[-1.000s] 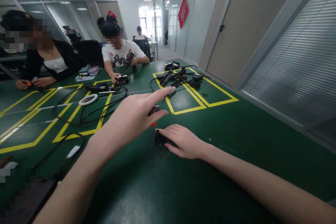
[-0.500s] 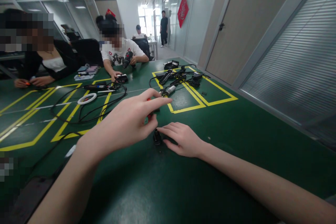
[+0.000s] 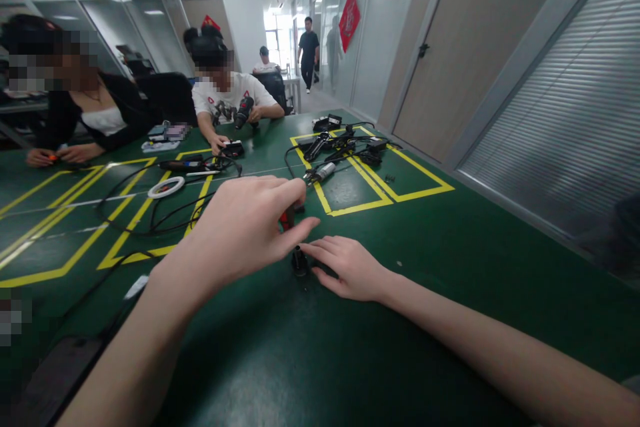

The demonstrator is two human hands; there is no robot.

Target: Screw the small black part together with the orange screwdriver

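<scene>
My left hand (image 3: 250, 230) hovers over the green table (image 3: 450, 267), its fingers pinched round a small red-handled tool (image 3: 286, 217) that points down. Just below the tool stands a small black part (image 3: 299, 261) on the table. My right hand (image 3: 347, 267) lies on the table with its fingertips against that black part, steadying it; the fingers are curled around its right side.
Yellow tape boxes mark the table. One box (image 3: 380, 180) ahead holds black tools and cables (image 3: 345, 143). A white ring (image 3: 167, 187) and black cables lie at the left. Two people sit across the table at the left; another person walks in the corridor.
My left hand has drawn back from a pointing reach, closed its fingers on the red-handled tool and brought it down over the black part. My right hand has stayed put.
</scene>
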